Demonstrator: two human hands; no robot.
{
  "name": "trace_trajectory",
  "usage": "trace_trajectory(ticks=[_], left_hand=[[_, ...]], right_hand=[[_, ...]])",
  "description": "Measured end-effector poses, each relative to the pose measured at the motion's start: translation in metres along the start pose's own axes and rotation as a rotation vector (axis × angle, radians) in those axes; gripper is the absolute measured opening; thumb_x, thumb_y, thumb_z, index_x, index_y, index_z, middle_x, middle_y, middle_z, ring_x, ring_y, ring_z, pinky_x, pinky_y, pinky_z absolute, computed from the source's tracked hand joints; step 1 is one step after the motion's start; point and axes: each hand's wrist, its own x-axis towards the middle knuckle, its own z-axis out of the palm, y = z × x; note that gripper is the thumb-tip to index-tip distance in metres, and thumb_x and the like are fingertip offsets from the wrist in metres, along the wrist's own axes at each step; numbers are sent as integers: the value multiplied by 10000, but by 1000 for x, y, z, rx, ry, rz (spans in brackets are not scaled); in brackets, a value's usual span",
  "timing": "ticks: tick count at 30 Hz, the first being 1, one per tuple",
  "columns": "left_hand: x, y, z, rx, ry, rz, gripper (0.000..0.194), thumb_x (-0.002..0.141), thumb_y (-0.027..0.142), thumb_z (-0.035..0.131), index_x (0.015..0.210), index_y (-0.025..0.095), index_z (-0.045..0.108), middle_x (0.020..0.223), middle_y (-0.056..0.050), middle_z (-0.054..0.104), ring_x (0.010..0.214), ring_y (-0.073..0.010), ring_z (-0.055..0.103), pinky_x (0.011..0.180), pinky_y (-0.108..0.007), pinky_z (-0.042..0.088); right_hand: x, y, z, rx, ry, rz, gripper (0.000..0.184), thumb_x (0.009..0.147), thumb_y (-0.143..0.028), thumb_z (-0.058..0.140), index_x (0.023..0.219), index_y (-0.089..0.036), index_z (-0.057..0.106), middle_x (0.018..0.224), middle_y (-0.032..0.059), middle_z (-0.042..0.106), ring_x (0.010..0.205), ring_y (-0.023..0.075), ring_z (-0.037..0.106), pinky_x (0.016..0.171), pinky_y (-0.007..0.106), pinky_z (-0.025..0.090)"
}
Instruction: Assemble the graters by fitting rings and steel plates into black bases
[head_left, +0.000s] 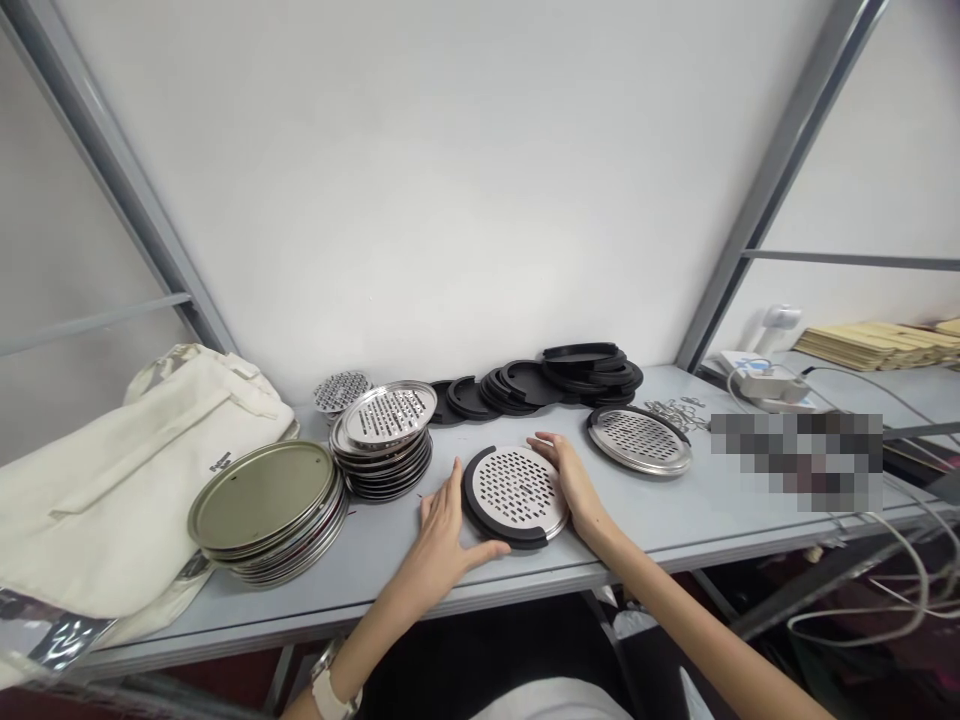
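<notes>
A round metal grater disc [514, 487] with a black curved rim [480, 510] along its left and front lies flat on the table before me. My left hand [444, 535] is beside the rim, its thumb stretched out along the front and its fingers pointing forward. On the other side, my right hand [571, 485] rests against the disc's right edge with its fingers extended. Another grater disc with a black rim [637, 440] lies to the right, on top of a similar metal disc. Stacked metal grater discs [390, 412] stand at the left.
Olive-topped round lids [262, 500] are piled at the left, by a cream cloth bag [150, 480]. Black curved pieces [525, 385] lie along the wall. Small metal rings [679, 412], a white box [757, 375], cables [900, 600] and wooden boards [874, 345] are at the right.
</notes>
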Motion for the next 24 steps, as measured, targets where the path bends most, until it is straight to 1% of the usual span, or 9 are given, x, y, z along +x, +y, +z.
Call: trace_trajectory(ticks=[2, 4, 6, 9, 12, 15, 18, 21, 24], left_hand=[[0, 0, -1, -14, 4, 0, 1055, 733, 583, 626, 1477, 214, -25, 1510, -132, 206, 1388, -306, 155, 1110, -479, 106], [0, 0, -1, -25, 5, -1, 1058, 726, 572, 641, 1476, 220, -17, 1501, -132, 231, 1386, -300, 168, 1109, -477, 115], [1, 0, -1, -29, 7, 4, 1052, 728, 562, 644, 1475, 225, -15, 1497, -129, 243, 1386, -293, 174, 1113, -480, 98], [2, -1, -1, -28, 5, 12, 1031, 739, 563, 634, 1475, 233, -8, 1506, -123, 224, 1390, -295, 170, 1116, -499, 47], [3, -2, -1, -25, -2, 5, 1033, 732, 565, 640, 1475, 238, 2, 1510, -123, 214, 1389, -308, 167, 1112, -511, 43], [3, -3, -2, -27, -2, -2, 1040, 727, 559, 649, 1476, 243, 1, 1498, -125, 246, 1384, -313, 177, 1108, -509, 76], [3, -4, -3, -36, -4, 4, 1041, 728, 552, 651, 1476, 241, -3, 1496, -126, 250, 1383, -310, 185, 1108, -507, 85], [4, -4, -2, -39, 1, 9, 1039, 725, 543, 656, 1477, 239, 6, 1502, -130, 236, 1386, -309, 184, 1112, -515, 65], [5, -4, -1, -39, 2, -5, 1049, 706, 543, 672, 1477, 240, 29, 1503, -131, 233, 1391, -313, 169, 1113, -523, 59]], right_hand=[[-2, -3, 0, 36, 4, 15, 441, 878, -531, 329, 1132, -228, 526, 1237, 101, 614, 1238, 230, 484, 1049, 422, 337], [-3, -6, 0, 102, -8, 52, 424, 869, -504, 337, 1133, -227, 519, 1235, 94, 618, 1238, 229, 487, 1037, 421, 360], [-1, -7, -2, 176, -33, 88, 432, 863, -495, 322, 1142, -225, 511, 1243, 90, 615, 1226, 235, 502, 1006, 424, 405], [3, -8, -6, 242, -69, 97, 450, 862, -510, 291, 1113, -222, 528, 1259, 89, 604, 1211, 246, 521, 976, 431, 447], [4, -10, -8, 280, -77, 95, 422, 864, -490, 291, 1040, -214, 557, 1236, 98, 619, 1207, 253, 526, 988, 443, 442], [2, -11, -6, 316, -93, 110, 375, 868, -464, 317, 1019, -220, 560, 1236, 80, 623, 1199, 248, 534, 1001, 433, 434], [0, -8, -3, 240, -123, 112, 369, 872, -481, 352, 1047, -226, 553, 1242, 62, 621, 1167, 246, 557, 1001, 423, 429], [-1, -2, -2, 69, -119, 23, 375, 875, -511, 389, 1074, -239, 554, 1236, 45, 624, 1191, 228, 530, 1030, 411, 390], [-3, 0, -1, -58, -112, -50, 392, 887, -537, 378, 1089, -254, 557, 1241, 36, 615, 1209, 208, 504, 1063, 398, 341]])
